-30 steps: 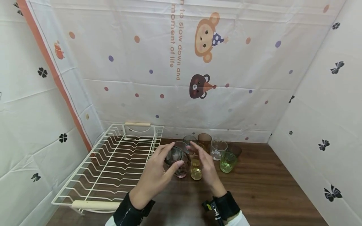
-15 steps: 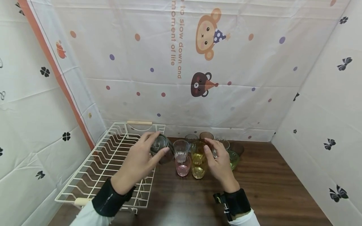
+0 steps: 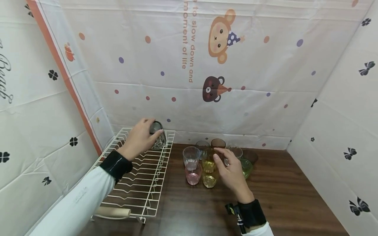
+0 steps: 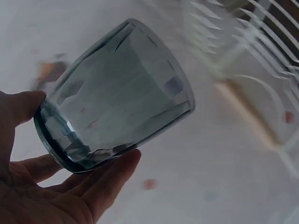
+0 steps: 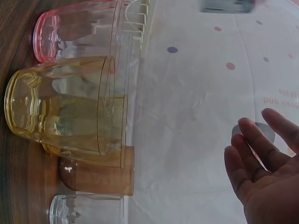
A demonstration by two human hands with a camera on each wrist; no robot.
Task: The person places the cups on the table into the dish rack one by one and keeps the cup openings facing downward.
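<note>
Left hand point(image 3: 138, 139): the grip is clamped on a grey-blue faceted glass point(image 3: 157, 139), thumb and fingers curled round its base and wall. In the head view the glass sits left of centre, over the far right corner of the white wire dish rack point(image 3: 130, 183). In the left wrist view the glass point(image 4: 117, 93) fills the upper left of the frame, tilted, with its mouth toward the right and its thick base against the palm.

Right hand point(image 3: 231, 172): the grip is apart, fingers relaxed and slightly bent, holding nothing. It hovers at lower centre of the head view, over the group of glasses on the wooden bench point(image 3: 280, 193). Whether the fingertips touch any glass cannot be told.

Glasses on the bench, just beside one another:
- clear glass point(image 3: 190, 157), standing in a pink glass point(image 3: 193, 177)
- yellow glass point(image 3: 210, 178), with a second yellow glass stacked in it
- green glass point(image 3: 246, 167), partly hidden behind the right hand
- brown glass point(image 3: 218, 143), at the back of the group

The right wrist view shows the yellow glass point(image 5: 60, 107) at left centre and the pink glass point(image 5: 79, 30) at upper left
</note>
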